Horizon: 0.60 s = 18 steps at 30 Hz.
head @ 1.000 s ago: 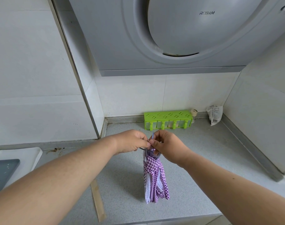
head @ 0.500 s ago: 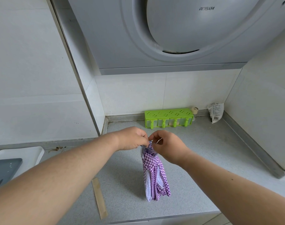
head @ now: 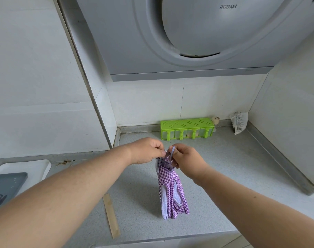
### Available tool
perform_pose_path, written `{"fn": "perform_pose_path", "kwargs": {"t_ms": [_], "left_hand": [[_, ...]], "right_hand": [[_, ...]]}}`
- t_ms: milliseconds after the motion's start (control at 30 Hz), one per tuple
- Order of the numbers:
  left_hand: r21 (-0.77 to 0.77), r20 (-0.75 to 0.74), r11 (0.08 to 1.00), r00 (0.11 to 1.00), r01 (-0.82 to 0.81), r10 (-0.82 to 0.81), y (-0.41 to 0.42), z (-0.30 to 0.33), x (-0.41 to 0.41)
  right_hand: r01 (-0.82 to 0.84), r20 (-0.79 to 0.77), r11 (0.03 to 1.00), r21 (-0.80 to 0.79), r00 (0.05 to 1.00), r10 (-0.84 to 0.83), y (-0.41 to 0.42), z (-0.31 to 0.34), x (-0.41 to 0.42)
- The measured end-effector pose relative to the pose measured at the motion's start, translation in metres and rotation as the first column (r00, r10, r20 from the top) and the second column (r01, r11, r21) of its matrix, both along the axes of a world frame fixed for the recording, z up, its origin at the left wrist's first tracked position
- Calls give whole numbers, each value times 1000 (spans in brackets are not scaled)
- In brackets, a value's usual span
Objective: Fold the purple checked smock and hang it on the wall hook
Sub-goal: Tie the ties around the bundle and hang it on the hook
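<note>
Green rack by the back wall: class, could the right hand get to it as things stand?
Probably yes for the path: the countertop between the right hand and the green rack is bare. But that hand is pinching the top of the purple checked smock with the left hand, so it isn't free.

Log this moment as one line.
stage: pre-hang | left hand: pinching smock top | right hand: pinching strap loop | purple checked smock: bunched, hanging above counter | hook: not visible

Both bare forearms reached in from the lower corners and met at frame centre. The left hand (head: 146, 151) and right hand (head: 187, 161) were knuckles-up, almost touching, fingertips pinched closed on the purple checked smock (head: 171, 188).
</note>
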State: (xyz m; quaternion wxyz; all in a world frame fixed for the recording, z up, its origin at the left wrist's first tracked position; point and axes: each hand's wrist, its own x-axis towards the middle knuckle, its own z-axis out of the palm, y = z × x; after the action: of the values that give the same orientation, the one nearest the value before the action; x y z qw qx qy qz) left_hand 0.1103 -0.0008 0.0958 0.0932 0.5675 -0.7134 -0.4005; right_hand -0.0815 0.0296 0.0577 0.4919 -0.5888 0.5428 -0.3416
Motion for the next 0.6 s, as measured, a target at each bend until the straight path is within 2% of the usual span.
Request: {"fn": "perform_pose_path", "kwargs": {"t_ms": [100, 233, 400, 467, 600], "left_hand": [[-20, 29, 1000, 1000, -4, 5, 0, 0, 1], [-112, 174, 993, 985, 33, -13, 1, -3, 2], [-117, 349, 989, 936, 87, -41, 3, -9, 11], [-112, 321, 992, 947, 52, -13, 3, -11, 11], [-80, 160, 993, 982, -90, 102, 2, -20, 10]], "right_hand": [[83, 155, 994, 65, 984, -92, -2, -1, -2], [53, 313, 983, 175, 944, -107, -3, -1, -3], [3, 395, 960, 279, 911, -118, -5, -5, -3], [-11, 396, 954, 299, 911, -114, -4, -7, -2], [-16, 392, 939, 344, 911, -129, -5, -10, 1]]}}
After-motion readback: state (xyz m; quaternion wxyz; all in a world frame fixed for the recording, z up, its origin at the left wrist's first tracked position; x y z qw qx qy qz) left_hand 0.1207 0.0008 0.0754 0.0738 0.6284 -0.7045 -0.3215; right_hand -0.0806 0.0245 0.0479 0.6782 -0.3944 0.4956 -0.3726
